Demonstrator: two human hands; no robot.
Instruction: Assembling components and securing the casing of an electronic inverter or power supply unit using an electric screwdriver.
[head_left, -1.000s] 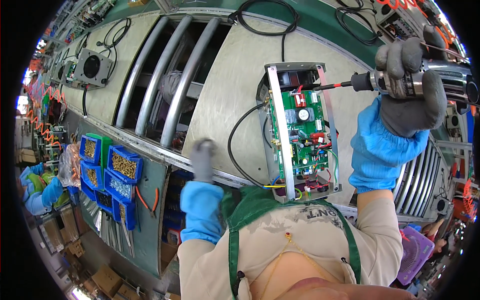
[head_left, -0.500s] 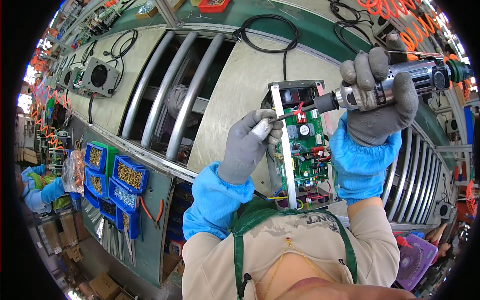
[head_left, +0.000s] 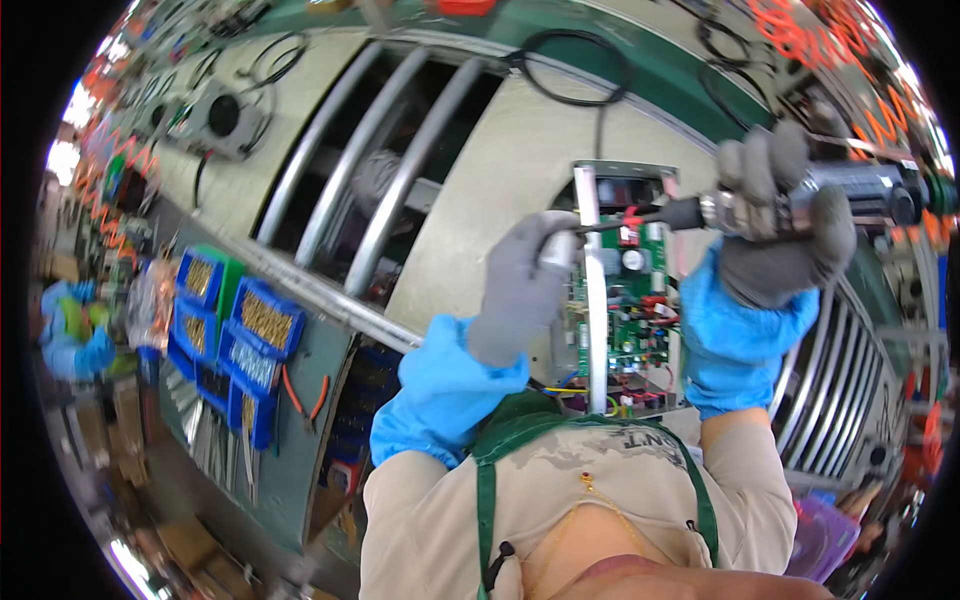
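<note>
My right hand [head_left: 775, 220], in a grey work glove and blue sleeve cover, is wrapped round a silver power screwdriver [head_left: 850, 190] held level. Its long dark bit [head_left: 640, 216] points left across an open metal housing [head_left: 594, 330] with a green circuit board [head_left: 625, 300] inside. My left hand [head_left: 525, 285], gloved the same way, pinches at the bit's tip beside the housing's left wall. Whatever lies between those fingertips is too small and blurred to make out. Red connectors and thin coloured wires show on the board.
Blue bins [head_left: 265, 320] of brass-coloured and silver fasteners stand at left, beside red-handled pliers [head_left: 303, 395]. Metal rollers [head_left: 410, 175] interrupt the pale work surface. A coiled black cable [head_left: 575, 65] lies behind the housing. A purple fan [head_left: 815, 540] stands lower right.
The whole view has shifted and blurred, with bench and housing appearing further right. Both hands keep about the same place over the housing, the bit's tip still at my left fingers.
</note>
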